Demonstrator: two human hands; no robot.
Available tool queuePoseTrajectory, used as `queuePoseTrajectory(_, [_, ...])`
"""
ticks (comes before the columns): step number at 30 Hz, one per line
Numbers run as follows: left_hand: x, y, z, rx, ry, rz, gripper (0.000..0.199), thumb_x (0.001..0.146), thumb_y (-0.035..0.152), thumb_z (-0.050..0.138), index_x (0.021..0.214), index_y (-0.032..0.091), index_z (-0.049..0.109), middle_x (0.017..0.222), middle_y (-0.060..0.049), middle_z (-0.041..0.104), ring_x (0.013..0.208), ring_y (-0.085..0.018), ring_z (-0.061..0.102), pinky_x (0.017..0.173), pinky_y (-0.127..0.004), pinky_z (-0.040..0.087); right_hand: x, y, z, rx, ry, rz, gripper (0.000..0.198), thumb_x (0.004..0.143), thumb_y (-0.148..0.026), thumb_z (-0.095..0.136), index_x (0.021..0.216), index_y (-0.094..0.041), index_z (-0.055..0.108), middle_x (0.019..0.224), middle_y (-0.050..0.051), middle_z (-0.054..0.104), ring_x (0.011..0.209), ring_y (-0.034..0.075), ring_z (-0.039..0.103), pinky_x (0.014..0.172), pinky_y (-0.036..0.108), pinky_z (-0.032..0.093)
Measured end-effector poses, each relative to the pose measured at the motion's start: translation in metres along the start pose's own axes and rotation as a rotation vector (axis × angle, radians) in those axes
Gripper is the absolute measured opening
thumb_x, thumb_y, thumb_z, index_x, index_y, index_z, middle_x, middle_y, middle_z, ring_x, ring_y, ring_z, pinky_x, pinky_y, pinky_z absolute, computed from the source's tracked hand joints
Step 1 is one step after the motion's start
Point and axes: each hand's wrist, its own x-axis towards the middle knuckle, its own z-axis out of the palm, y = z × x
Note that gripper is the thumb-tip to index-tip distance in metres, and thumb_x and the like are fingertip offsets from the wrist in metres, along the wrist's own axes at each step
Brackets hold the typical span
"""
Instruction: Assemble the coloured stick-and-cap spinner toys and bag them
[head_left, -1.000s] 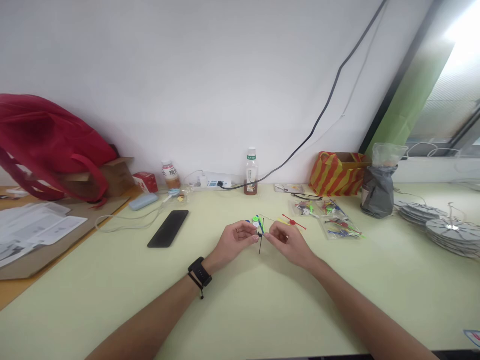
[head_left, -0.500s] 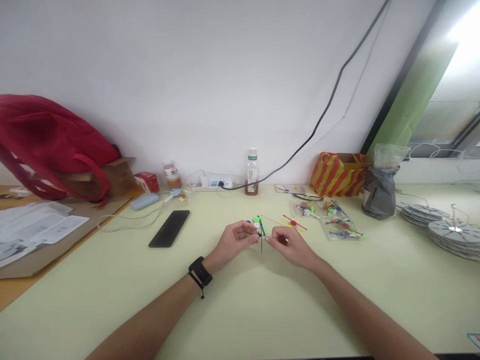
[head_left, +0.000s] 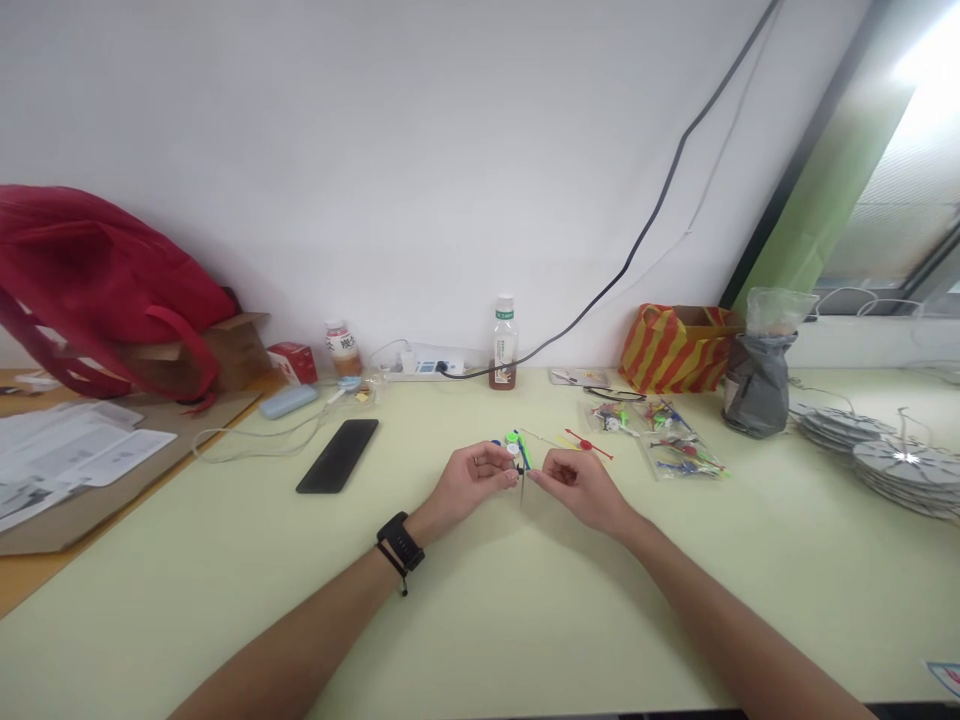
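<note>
Between thumb and fingertips, my left hand (head_left: 480, 477) is closed on a thin dark pointer (head_left: 522, 486) like a clock hand, which hangs roughly upright above the table. My right hand (head_left: 581, 487) is pinched shut at the pointer's right side; its fingertips appear to touch it, though the contact is tiny. Just behind the fingers lie small plastic discs and strips, among them a white disc (head_left: 513, 450), a green piece (head_left: 512, 437) and a blue strip (head_left: 523, 455). A red double-ended pointer (head_left: 587, 445) lies beyond my right hand, with yellow pieces partly hidden by it.
Clear bags of colored plastic parts (head_left: 686, 455) lie at right, near stacked grey discs (head_left: 907, 475) and a striped paper bag (head_left: 679, 350). A black phone (head_left: 338, 456) is at left. A bottle (head_left: 503, 345) and a power strip (head_left: 439, 366) stand along the wall.
My right hand has shifted slightly left and up, bringing its fingertips closer to the thin dark pointer. My left hand stays almost where it was.
</note>
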Motion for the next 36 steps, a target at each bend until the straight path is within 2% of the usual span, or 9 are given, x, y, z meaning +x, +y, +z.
queuePoseTrajectory(17, [-0.0011,0.0020,0.0009,0.042,-0.005,-0.017,0.037,0.075,0.038,0.088,0.098,0.014,0.072,0.091,-0.008,0.075,0.085,-0.020,0.073,0.085,-0.035,0.057,0.0013,0.0073,0.0002,-0.061,0.027,-0.009,0.045,0.088,-0.054,0.065,0.061,-0.020,0.053,0.053,-0.003,0.045,0.052,0.011,0.036,0.050,0.027,0.025])
queuePoseTrajectory(30, [-0.0022,0.0061,0.0030,0.016,-0.019,-0.013,0.036,0.076,0.037,0.087,0.098,0.014,0.071,0.088,-0.007,0.074,0.082,-0.018,0.071,0.082,-0.033,0.057,0.0005,0.0079,0.0006,-0.067,0.019,0.015,0.043,0.088,-0.052,0.066,0.063,-0.019,0.054,0.053,-0.004,0.045,0.052,0.011,0.037,0.051,0.026,0.026])
queuePoseTrajectory(32, [-0.0019,0.0068,0.0032,-0.008,-0.011,-0.020,0.036,0.075,0.037,0.088,0.097,0.014,0.071,0.087,-0.007,0.073,0.080,-0.018,0.071,0.082,-0.033,0.057,-0.0002,0.0059,0.0010,-0.032,0.034,0.009,0.038,0.090,-0.053,0.063,0.074,-0.019,0.061,0.054,-0.005,0.044,0.052,0.012,0.038,0.051,0.026,0.029])
queuePoseTrajectory(33, [-0.0017,0.0070,0.0031,-0.018,-0.009,-0.018,0.036,0.075,0.037,0.088,0.098,0.014,0.071,0.087,-0.007,0.073,0.081,-0.018,0.071,0.082,-0.033,0.057,-0.0006,0.0044,0.0013,0.002,0.046,0.004,0.035,0.092,-0.054,0.061,0.086,-0.019,0.065,0.057,-0.005,0.044,0.052,0.012,0.038,0.051,0.026,0.030])
queuePoseTrajectory(36, [-0.0010,0.0070,0.0021,-0.023,-0.005,-0.004,0.036,0.076,0.036,0.087,0.099,0.014,0.072,0.090,-0.007,0.073,0.081,-0.018,0.071,0.083,-0.033,0.057,-0.0019,-0.0012,0.0018,0.144,0.084,0.012,0.044,0.095,-0.055,0.054,0.122,-0.021,0.061,0.072,-0.003,0.051,0.055,0.012,0.040,0.051,0.025,0.034])
